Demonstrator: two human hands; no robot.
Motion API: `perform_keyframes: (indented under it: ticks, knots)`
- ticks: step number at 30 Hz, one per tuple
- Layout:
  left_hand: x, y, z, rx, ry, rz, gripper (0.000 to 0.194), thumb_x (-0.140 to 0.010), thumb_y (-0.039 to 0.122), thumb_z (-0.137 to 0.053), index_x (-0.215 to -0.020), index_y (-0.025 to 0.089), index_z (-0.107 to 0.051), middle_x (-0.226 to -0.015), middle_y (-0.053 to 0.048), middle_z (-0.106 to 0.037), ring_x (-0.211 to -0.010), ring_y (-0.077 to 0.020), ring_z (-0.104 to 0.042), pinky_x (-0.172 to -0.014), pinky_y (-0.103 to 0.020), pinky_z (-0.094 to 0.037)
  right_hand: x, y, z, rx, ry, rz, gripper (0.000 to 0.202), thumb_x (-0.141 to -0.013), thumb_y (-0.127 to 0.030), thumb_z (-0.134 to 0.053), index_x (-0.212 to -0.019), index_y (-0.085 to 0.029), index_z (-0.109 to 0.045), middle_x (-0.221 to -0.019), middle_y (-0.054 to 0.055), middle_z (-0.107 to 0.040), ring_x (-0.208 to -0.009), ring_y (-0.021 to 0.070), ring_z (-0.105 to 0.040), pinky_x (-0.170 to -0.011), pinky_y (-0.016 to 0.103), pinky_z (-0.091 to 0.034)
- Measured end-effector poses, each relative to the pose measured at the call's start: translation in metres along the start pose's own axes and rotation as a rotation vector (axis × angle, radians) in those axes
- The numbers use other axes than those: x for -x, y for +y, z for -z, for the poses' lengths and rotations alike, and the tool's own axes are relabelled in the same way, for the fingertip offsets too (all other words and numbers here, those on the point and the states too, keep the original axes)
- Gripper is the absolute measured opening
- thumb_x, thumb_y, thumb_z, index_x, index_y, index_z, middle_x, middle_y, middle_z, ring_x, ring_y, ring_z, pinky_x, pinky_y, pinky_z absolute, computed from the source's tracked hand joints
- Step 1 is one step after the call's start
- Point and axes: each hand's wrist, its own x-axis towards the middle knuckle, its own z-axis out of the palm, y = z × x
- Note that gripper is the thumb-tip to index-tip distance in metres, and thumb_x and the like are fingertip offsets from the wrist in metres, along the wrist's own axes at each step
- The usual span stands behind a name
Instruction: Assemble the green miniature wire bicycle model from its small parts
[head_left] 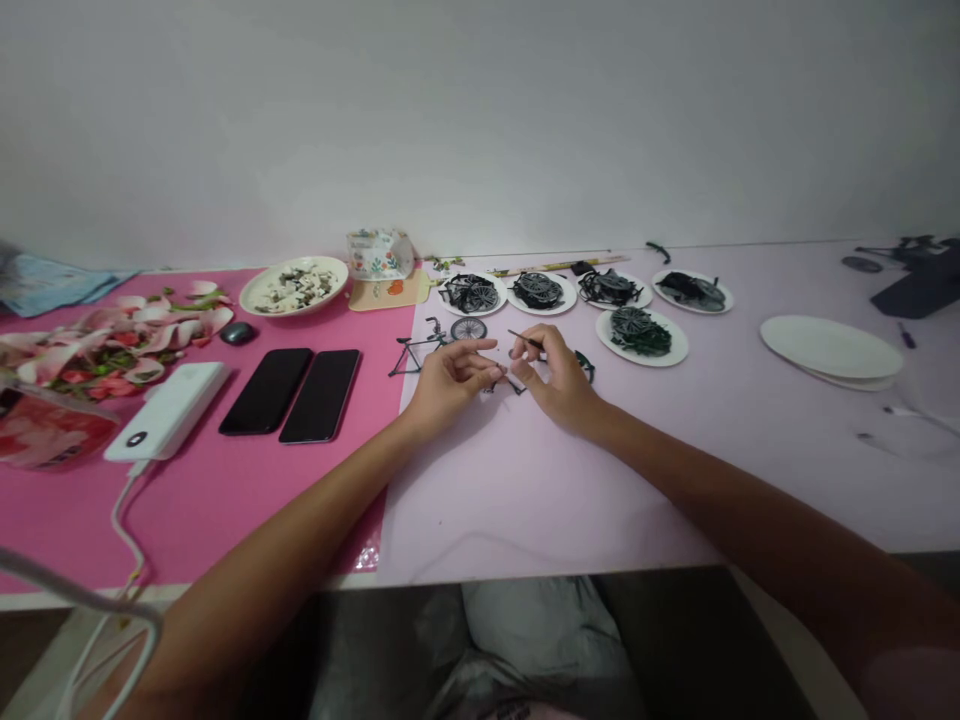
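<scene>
My right hand [559,375] is closed around a thin dark rod [523,340], which points left out of the fingers. Facing it, my left hand [454,380] pinches a small part too tiny to make out. The fingertips of both hands nearly meet. Just beyond my left hand lie a dark miniature bicycle frame [409,357] and a small spoked wheel [469,330]. Small dark pieces [516,386] show beneath the fingers, and a dark green curved part [586,367] is partly hidden behind my right hand.
Several white plates [643,358] with black bicycle parts stand at the back. Two phones [321,396], a white power bank [169,412], a bowl [294,312] and pink petal-like pieces [161,322] occupy the pink left side. White plates [829,345] and a dark object [919,290] are right.
</scene>
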Motion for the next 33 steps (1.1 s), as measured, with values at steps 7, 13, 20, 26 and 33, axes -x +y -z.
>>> perform_keyframes:
  ticks: [7, 13, 20, 26, 33]
  knots:
    - [-0.0034, -0.004, 0.0044, 0.031, 0.091, -0.029, 0.056, -0.066, 0.05, -0.101, -0.103, 0.013, -0.08, -0.097, -0.014, -0.084, -0.094, -0.0279, -0.083, -0.089, -0.04, -0.063, -0.0037, -0.0023, 0.0027, 0.13, 0.004, 0.028, 0.025, -0.111, -0.036, -0.047, -0.089, -0.027, -0.053, -0.087, 0.004, -0.058, -0.091, 0.0247, -0.054, -0.087, 0.043, -0.046]
    - [-0.0052, -0.0046, 0.0056, 0.033, 0.126, -0.033, 0.056, -0.063, 0.053, -0.102, -0.096, 0.014, -0.079, -0.093, -0.013, -0.084, -0.096, -0.0298, -0.083, -0.09, -0.04, -0.064, -0.003, 0.0022, 0.0013, 0.168, 0.002, 0.041, 0.018, -0.104, -0.029, -0.058, -0.087, -0.026, -0.057, -0.086, 0.003, -0.058, -0.092, 0.0248, -0.054, -0.087, 0.043, -0.046]
    - [-0.0044, -0.0056, 0.0053, 0.046, 0.098, -0.014, 0.056, -0.062, 0.052, -0.102, -0.095, 0.014, -0.079, -0.093, -0.013, -0.085, -0.095, -0.0286, -0.083, -0.091, -0.04, -0.063, -0.0021, 0.005, -0.0004, 0.181, 0.013, 0.02, 0.017, -0.103, -0.028, -0.06, -0.086, -0.026, -0.057, -0.087, 0.003, -0.059, -0.094, 0.0253, -0.056, -0.088, 0.044, -0.047]
    - [-0.0037, -0.0046, 0.0056, 0.036, 0.098, -0.005, 0.058, -0.062, 0.053, -0.102, -0.097, 0.013, -0.08, -0.095, -0.015, -0.084, -0.096, -0.0293, -0.083, -0.091, -0.04, -0.063, -0.0029, 0.0027, -0.0003, 0.182, 0.004, 0.027, 0.015, -0.102, -0.028, -0.06, -0.087, -0.026, -0.058, -0.088, 0.004, -0.06, -0.093, 0.0255, -0.056, -0.087, 0.044, -0.049]
    - [-0.0032, -0.0036, 0.004, 0.017, 0.125, 0.017, 0.058, -0.06, 0.055, -0.102, -0.095, 0.014, -0.081, -0.094, -0.015, -0.084, -0.094, -0.0299, -0.082, -0.086, -0.04, -0.063, 0.0, 0.0021, -0.0011, 0.061, -0.06, -0.085, 0.007, -0.103, -0.031, -0.058, -0.109, -0.027, -0.056, -0.109, 0.008, -0.064, -0.104, 0.0256, -0.062, -0.093, 0.046, -0.056]
